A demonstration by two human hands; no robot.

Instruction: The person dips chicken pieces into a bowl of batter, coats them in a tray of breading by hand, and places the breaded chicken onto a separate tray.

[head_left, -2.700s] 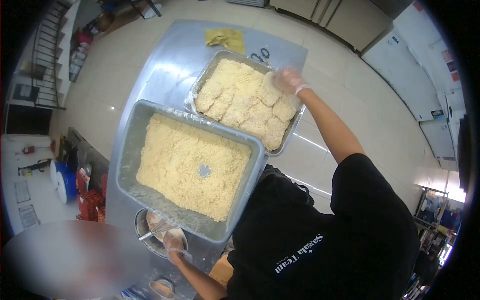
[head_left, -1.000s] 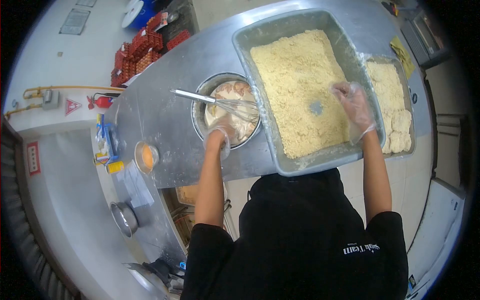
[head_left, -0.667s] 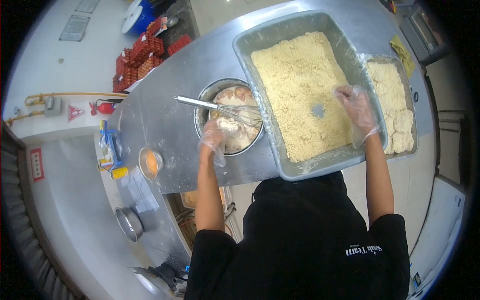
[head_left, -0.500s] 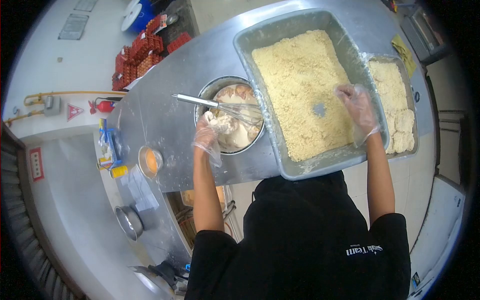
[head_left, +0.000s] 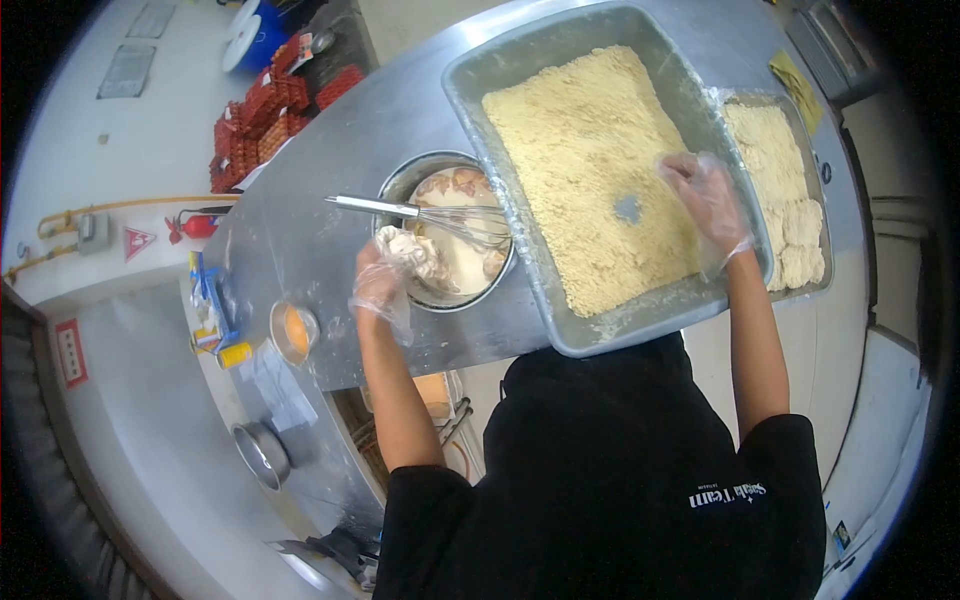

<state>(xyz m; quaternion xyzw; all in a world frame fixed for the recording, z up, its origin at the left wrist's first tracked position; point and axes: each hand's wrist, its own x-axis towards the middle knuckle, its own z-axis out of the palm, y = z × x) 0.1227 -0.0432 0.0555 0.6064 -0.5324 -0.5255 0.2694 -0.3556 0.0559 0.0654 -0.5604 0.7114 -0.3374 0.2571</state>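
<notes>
My left hand [head_left: 379, 283], in a clear plastic glove, is closed on a batter-coated piece [head_left: 412, 253] at the near left rim of a round metal bowl [head_left: 392, 188]. Pale batter [head_left: 462, 262] and several pieces lie in the bowl. A metal whisk [head_left: 372, 205] rests across it, handle to the left. Right of the bowl stands a large grey tub [head_left: 640, 335] of yellowish crumbs [head_left: 580, 150]. My right hand [head_left: 706, 200], also gloved, is over the tub's right side with its fingers curled together; anything inside them is hidden.
A tray [head_left: 822, 180] of crumb-coated pieces adjoins the tub's right side. On the left are a small bowl with orange contents [head_left: 296, 332], a yellow can [head_left: 234, 355] and an empty metal bowl [head_left: 262, 455]. Red egg trays [head_left: 270, 100] are stacked beyond the table.
My left hand has moved left with the coated piece, from inside the bowl to its rim. My right hand has barely moved over the tub. The whole view has shifted slightly.
</notes>
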